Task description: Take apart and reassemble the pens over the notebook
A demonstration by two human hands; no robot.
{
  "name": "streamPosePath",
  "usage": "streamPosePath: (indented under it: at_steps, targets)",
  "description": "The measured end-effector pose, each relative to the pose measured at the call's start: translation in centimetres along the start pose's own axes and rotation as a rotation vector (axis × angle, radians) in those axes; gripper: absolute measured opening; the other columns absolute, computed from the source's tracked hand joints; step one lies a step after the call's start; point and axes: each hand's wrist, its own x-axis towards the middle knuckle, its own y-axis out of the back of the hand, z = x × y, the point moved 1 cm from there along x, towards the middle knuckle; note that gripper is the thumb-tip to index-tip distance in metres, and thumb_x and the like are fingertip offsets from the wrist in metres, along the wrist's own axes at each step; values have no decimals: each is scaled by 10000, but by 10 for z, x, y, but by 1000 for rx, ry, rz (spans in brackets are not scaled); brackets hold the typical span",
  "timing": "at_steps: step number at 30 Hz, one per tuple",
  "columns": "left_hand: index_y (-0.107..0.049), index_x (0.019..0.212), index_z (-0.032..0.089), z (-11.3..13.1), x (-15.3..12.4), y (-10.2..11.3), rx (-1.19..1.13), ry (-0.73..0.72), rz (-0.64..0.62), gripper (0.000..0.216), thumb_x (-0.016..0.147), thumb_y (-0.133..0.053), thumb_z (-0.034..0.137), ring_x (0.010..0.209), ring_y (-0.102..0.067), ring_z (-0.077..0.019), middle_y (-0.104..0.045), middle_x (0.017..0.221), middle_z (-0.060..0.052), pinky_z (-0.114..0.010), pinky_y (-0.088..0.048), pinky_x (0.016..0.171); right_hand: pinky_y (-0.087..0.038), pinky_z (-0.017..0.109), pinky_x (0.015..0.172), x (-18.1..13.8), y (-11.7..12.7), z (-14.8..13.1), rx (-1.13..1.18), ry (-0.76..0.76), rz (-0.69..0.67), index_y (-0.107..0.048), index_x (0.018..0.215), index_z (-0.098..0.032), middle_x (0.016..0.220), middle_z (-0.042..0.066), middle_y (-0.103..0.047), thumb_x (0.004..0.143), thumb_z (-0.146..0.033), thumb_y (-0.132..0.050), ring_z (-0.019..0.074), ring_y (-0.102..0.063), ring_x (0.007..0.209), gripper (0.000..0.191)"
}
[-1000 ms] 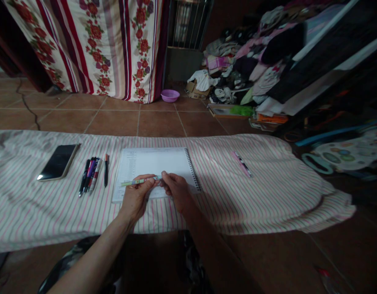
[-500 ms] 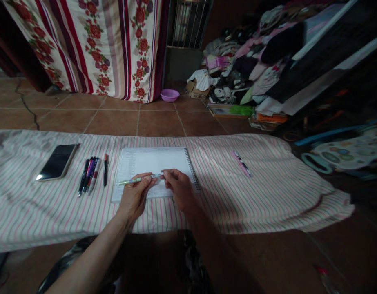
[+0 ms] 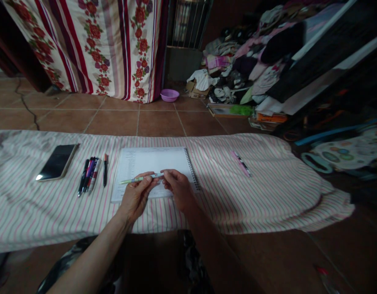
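Observation:
A slim pale green and blue pen (image 3: 133, 179) lies sideways across my two hands, just above a spiral notebook (image 3: 151, 157). My left hand (image 3: 137, 193) is closed on its middle, thumb on top. At the pen's right end, the fingertips of my right hand (image 3: 177, 184) pinch it. The notebook is open at a mostly white page, with faint print down the left side and the wire binding at the right. Both hands hide the lower part of the page.
Left of the notebook lie a black pen with an orange end (image 3: 105, 171), several pens in a bunch (image 3: 89, 175) and a phone (image 3: 58, 162). A pink and black pen (image 3: 242, 164) is on the right of the striped cloth (image 3: 274, 188). A purple basin (image 3: 169, 95) stands on the floor beyond.
Almost nothing differs. The pen has shifted very slightly in my fingers, and my right fingertips sit a little differently at its right end.

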Motion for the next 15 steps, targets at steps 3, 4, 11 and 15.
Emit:
streamPosePath:
  at_steps: [3, 4, 11, 15]
  targets:
    - [-683, 860, 82, 0, -1, 0, 23, -4, -32, 214, 662, -732, 146, 756, -675, -142, -711, 783, -79, -210, -534, 782, -422, 216, 564, 0, -1, 1, 19, -15, 10, -649, 807, -154, 644, -14, -606, 658, -390, -667, 84, -535, 588, 280]
    - [-683, 872, 84, 0, -1, 0, 35, -10, -45, 227, 666, -733, 164, 743, -671, -135, -710, 787, -77, -207, -533, 775, -427, 216, 569, 0, -1, 1, 28, -19, 17, -650, 807, -156, 657, -12, -613, 644, -384, -678, 87, -546, 601, 281]
    - [-670, 968, 112, -3, -1, 3, 84, 4, -114, 298, 685, -726, 184, 676, -637, -94, -686, 736, -32, -179, -513, 702, -445, 231, 582, 5, -2, 7, 91, -4, 67, -659, 788, -165, 615, -25, -605, 573, -335, -721, 96, -558, 587, 280]
    - [-641, 1042, 130, -2, -4, 0, 87, 44, -150, 382, 667, -714, 126, 700, -650, -116, -698, 791, -45, -218, -514, 736, -430, 226, 569, 9, 3, 9, 127, 23, 50, -657, 777, -162, 590, -28, -595, 570, -331, -728, 79, -522, 546, 277]
